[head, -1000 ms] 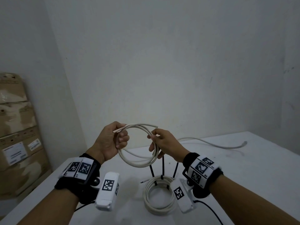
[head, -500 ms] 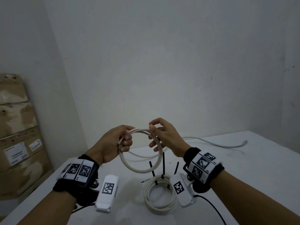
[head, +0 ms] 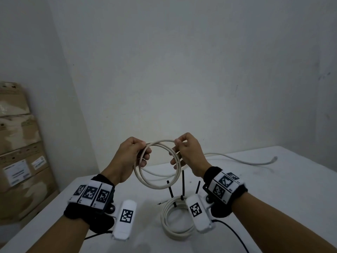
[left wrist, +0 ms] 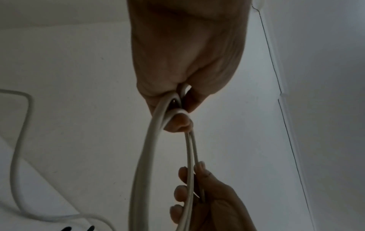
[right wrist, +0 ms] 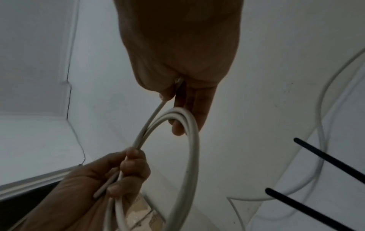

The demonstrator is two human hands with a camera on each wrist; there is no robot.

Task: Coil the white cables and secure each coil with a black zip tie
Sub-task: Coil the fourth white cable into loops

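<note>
Both hands held a half-wound white cable coil (head: 156,165) upright above the white table (head: 273,198): the left hand (head: 127,157) curled its fingers round the coil's left side, the right hand (head: 189,154) pinched the top strand, both wrists banded with black-and-white square markers. Nearest lay a finished coil (head: 175,221) flat on the table, black zip ties (head: 183,181) pointing away. Beyond, the cable's loose tail (head: 255,162) ran rightward; the labels on the stacked cardboard boxes (head: 18,152) were unreadable.
</note>
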